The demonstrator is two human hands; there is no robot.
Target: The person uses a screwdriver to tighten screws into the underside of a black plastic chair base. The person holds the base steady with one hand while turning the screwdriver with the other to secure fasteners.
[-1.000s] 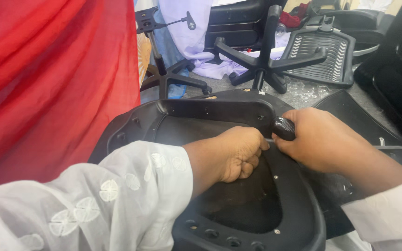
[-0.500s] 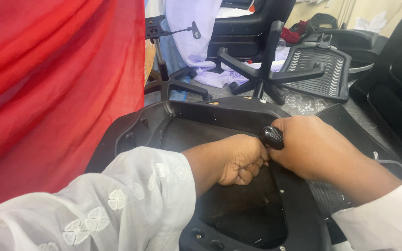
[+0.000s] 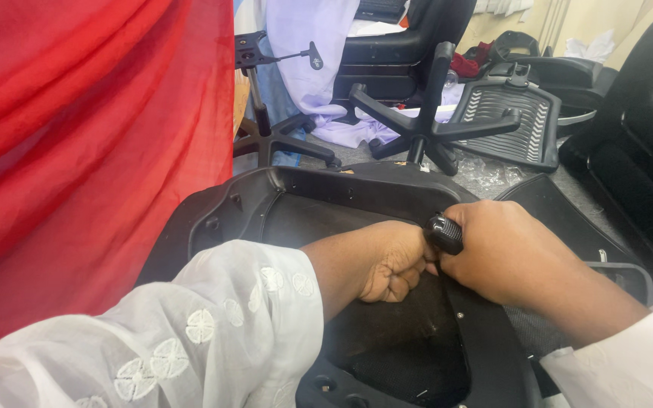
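Observation:
A black plastic chair seat shell (image 3: 326,189) lies upside down in front of me. My right hand (image 3: 515,253) is closed around a black ribbed tool handle (image 3: 445,233), whose tip is hidden between the two hands. My left hand (image 3: 391,261), fingers curled, presses down inside the shell right beside the tool; what it pinches is hidden. Both arms wear white sleeves, the left one embroidered with round flowers.
Red cloth (image 3: 77,151) fills the left side. Behind the shell stand two black star-shaped chair bases (image 3: 425,125), (image 3: 277,140), a ribbed black backrest panel (image 3: 512,121), pale purple cloth (image 3: 311,53) and more black chair parts (image 3: 636,136) at right.
The view has shifted slightly and the hands sit a little lower in the shell. Both hands keep the same grip, close together on the tool.

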